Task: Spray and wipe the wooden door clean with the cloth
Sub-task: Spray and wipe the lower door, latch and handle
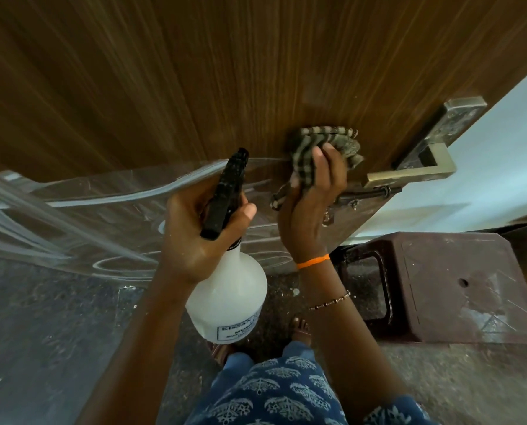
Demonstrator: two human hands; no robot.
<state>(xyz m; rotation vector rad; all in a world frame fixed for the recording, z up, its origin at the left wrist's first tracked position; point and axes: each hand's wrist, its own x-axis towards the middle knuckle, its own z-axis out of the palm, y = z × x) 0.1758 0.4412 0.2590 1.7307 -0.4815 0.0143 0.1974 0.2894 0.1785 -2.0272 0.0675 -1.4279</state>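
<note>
Both hands busy: spray bottle (225,289) nozzle faces door (194,72), cloth (320,148) pressed.

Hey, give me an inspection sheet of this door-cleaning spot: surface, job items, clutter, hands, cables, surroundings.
Surface: wooden door, dark grain; clear plastic film over its lower part.
Job's things: striped cloth pressed against the door beside the metal door handle; white spray bottle with black trigger head, held off the door.
Clutter: brown plastic stool, scuffed, on the floor by the door edge.
Hands: left hand grips the spray bottle's neck; right hand holds the cloth.
Cables: nothing seen.
Surroundings: speckled dark floor; white wall past the door edge; small latch under the handle.
</note>
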